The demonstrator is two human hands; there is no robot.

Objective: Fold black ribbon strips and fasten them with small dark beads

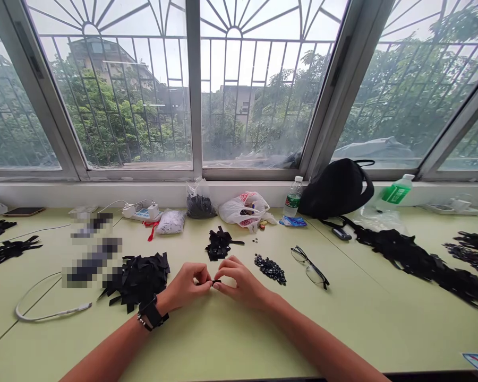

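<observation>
Working at a pale green table [239, 339] here, with the left hand [185, 286] and right hand [239, 281] nearly meeting in the middle. The fingertips [207, 284] of both are pinched narrow on one small black strip [216, 281], its end poking out to the right (way too tiny to tell the material). Just left of the left hand sits a big heap of black cut pieces [137, 281]. Just right of the right hand there's a little pile of black beads [270, 269], then some glasses [308, 267] a bit farther over.
</observation>
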